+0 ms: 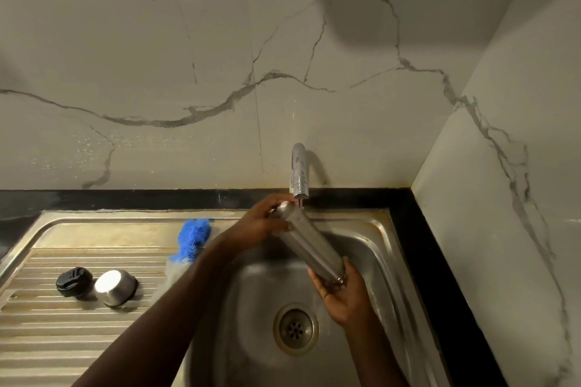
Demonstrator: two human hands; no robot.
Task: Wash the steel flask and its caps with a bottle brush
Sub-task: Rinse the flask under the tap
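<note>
Well left of the left hand [257, 223], a black cap [74, 281] and a steel cap [115, 287] sit touching on the drainboard [63, 324]. A blue bottle brush [192, 239] lies just beside that wrist. The left hand grips the steel flask [309, 245] at its far end, under the tap [299, 171]. The right hand [344, 295] cups and holds its near end over the sink [382, 229].

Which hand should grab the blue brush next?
Probably the left hand. It holds the flask's far end, right beside the brush on the drainboard. The right hand cups the flask's near end over the sink, farther from the brush.
</note>
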